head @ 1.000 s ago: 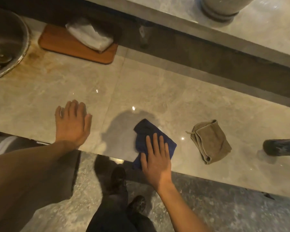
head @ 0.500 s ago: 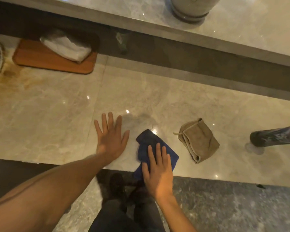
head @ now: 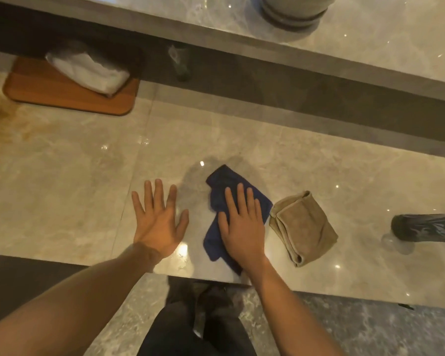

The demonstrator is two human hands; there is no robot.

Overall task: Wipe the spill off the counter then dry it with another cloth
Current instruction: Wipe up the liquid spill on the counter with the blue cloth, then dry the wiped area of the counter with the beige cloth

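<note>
A blue cloth (head: pixel 222 181) lies crumpled on the beige marble counter (head: pixel 75 181) near its front edge. My right hand (head: pixel 242 227) presses flat on top of it, fingers spread. My left hand (head: pixel 158 219) rests flat on the bare counter just left of the cloth, fingers apart, holding nothing. A folded tan cloth (head: pixel 303 227) lies right of the blue one, almost touching it. A faint dark wet patch (head: pixel 198 173) shows on the marble just beyond and left of the blue cloth.
A wooden board (head: pixel 49 96) with a white folded cloth (head: pixel 88 70) sits at the back left. A dark patterned object (head: pixel 427 227) lies at the right edge. A raised ledge (head: pixel 319 57) carries a round grey pot (head: pixel 293 11). A brown stain (head: pixel 8 124) marks the far left.
My left hand has slid right along the counter until it lies close beside the blue cloth. My right hand stays pressed on the cloth, which has moved slightly closer to the tan cloth.
</note>
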